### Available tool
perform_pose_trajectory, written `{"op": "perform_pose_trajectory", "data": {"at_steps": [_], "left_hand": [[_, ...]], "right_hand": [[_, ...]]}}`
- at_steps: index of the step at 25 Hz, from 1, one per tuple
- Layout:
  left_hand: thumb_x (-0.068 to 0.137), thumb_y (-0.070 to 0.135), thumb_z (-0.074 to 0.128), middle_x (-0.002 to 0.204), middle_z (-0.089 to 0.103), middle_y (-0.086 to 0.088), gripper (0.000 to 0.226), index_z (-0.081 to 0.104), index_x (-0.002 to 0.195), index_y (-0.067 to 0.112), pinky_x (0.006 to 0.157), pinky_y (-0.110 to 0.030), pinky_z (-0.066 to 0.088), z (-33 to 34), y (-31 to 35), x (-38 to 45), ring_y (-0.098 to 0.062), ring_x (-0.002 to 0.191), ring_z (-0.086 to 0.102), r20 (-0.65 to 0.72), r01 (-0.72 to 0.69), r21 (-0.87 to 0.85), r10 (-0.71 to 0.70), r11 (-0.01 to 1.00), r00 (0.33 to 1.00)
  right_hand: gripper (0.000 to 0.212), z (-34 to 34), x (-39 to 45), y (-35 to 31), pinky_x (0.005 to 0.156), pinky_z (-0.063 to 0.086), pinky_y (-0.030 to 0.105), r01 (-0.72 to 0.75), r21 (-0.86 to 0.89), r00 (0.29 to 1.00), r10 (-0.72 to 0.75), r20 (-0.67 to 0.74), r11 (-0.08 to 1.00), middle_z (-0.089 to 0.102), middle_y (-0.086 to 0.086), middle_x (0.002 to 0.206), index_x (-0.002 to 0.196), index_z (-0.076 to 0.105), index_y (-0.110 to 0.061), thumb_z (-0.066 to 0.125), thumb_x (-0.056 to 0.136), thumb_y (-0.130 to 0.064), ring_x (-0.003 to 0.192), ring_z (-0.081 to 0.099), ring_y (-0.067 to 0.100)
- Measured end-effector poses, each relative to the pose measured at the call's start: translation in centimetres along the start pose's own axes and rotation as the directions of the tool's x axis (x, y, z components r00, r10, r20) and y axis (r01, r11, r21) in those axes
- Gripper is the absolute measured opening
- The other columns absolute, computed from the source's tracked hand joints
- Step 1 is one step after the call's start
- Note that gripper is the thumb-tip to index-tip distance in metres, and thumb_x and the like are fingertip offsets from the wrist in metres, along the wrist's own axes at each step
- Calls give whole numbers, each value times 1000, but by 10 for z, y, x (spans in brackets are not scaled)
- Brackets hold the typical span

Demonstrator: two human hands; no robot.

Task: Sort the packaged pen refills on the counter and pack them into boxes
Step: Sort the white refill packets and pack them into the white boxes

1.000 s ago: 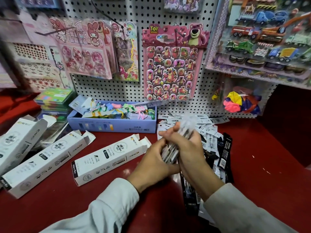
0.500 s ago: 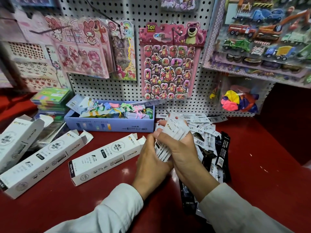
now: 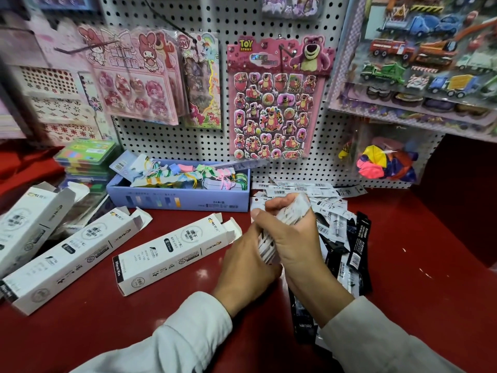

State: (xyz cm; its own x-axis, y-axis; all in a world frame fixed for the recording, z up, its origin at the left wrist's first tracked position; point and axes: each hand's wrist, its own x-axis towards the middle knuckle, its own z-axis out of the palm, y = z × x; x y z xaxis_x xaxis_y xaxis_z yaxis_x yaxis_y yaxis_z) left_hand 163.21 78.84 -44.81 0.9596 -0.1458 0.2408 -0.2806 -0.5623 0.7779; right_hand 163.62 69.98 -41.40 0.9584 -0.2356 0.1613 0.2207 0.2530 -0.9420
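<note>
A bundle of white packaged pen refills (image 3: 291, 211) stands upright between both hands above the red counter (image 3: 416, 278). My left hand (image 3: 247, 267) grips its lower part from the left. My right hand (image 3: 295, 238) wraps its upper part from the right. Behind and to the right of my hands lies a loose pile of white and black refill packs (image 3: 347, 238). Three long white boxes lie with their end flaps open: the nearest box (image 3: 172, 251) left of my hands, a second box (image 3: 70, 259) farther left, a third box (image 3: 29, 219) at the left edge.
A light-blue tray of coloured items (image 3: 180, 195) sits at the back by the pegboard (image 3: 166, 146). Green plastic cases (image 3: 83, 157) are stacked at the back left. Sticker sheets hang on the pegboard, and a bag of balloons (image 3: 384, 160) hangs at the right.
Both hands have turned and squared the refill bundle; it stayed upright in front of the pile. The view has shifted a little.
</note>
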Motion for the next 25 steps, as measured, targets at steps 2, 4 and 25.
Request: {"op": "perform_pose_trajectory", "data": {"at_steps": [2,4,25], "left_hand": [[66,29,71,90,75,7,35,62,99,26,71,-33,56,2,-4,1,-8,83,69,-40,-5,-120,1,993,999],[60,25,77,91,75,10,41,63,98,31,74,-28,57,4,-6,3,-1,85,69,30,3,-297,6,955,1000],[76,-1,59,59,49,-11,20,70,85,13,41,-20,41,-35,4,8,-14,42,47,650,475,-465,-77,747,756]], "right_hand": [[39,0,0,-2,74,51,35,15,80,1000,-17,25,997,65,-1,82,88,53,-26,79,65,-9,74,63,16],[42,-2,2,-6,73,50,34,25,121,997,-33,64,992,66,0,79,96,56,-27,81,66,-9,72,63,15],[58,-33,20,-37,81,58,43,-427,310,846,255,468,849,67,19,116,131,46,2,64,78,-17,99,68,30]]}}
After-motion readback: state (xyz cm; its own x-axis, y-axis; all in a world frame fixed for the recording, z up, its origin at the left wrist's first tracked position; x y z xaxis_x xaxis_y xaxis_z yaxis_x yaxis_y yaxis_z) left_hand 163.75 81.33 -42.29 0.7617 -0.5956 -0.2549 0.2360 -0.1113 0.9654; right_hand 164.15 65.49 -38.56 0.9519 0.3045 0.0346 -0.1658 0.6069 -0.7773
